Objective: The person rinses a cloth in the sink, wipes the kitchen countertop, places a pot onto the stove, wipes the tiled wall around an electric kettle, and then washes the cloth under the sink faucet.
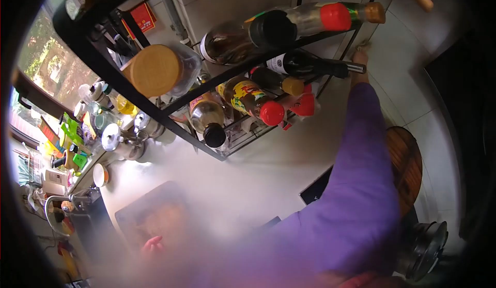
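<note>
A purple sleeve runs up the right side of the view to my right hand, small and far off beside the rack's right end. Its fingers are too indistinct to show whether they hold anything. The neck of a dark wine bottle is nearest to it. At the lower left, the fingertips of my left hand show through a whitish haze, slightly apart, with nothing visible in them. They are by the near edge of a dark board; whether they touch it I cannot tell.
A black metal rack holds several bottles, including a red-capped one, and a wooden-lidded jar. A glass kettle, a small bowl and a faucet are left. A round wooden board and metal pot stand right.
</note>
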`<state>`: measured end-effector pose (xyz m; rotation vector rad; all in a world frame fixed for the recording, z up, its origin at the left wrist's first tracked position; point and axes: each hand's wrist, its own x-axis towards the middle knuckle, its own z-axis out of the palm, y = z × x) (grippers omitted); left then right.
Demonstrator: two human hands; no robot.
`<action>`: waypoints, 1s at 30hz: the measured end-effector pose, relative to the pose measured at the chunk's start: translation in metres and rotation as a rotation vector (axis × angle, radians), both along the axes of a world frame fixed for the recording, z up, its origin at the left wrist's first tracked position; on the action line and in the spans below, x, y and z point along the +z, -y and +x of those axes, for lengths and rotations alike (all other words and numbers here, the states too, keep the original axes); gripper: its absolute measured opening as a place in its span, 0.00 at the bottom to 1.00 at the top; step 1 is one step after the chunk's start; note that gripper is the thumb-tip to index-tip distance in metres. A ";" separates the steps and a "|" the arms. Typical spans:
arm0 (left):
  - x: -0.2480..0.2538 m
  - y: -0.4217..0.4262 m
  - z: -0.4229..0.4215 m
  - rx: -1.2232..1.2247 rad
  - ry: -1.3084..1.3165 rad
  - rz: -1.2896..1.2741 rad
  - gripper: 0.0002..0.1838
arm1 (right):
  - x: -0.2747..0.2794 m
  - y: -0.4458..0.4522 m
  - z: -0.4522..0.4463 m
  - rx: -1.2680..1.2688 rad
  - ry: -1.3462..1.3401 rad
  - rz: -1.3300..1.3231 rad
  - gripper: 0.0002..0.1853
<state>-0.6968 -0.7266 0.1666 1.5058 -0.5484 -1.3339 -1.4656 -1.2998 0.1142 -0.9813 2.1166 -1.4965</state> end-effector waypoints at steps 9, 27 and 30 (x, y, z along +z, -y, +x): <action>-0.015 0.004 0.006 0.066 -0.027 0.211 0.18 | -0.067 -0.063 0.048 0.348 -0.854 0.372 0.19; 0.030 0.010 -0.134 -1.161 -0.477 -0.276 0.32 | 0.198 -0.535 0.266 0.129 0.279 -0.217 0.14; 0.023 0.014 -0.228 -1.257 -0.425 -0.304 0.42 | 0.167 -0.648 0.292 0.086 0.373 -0.227 0.23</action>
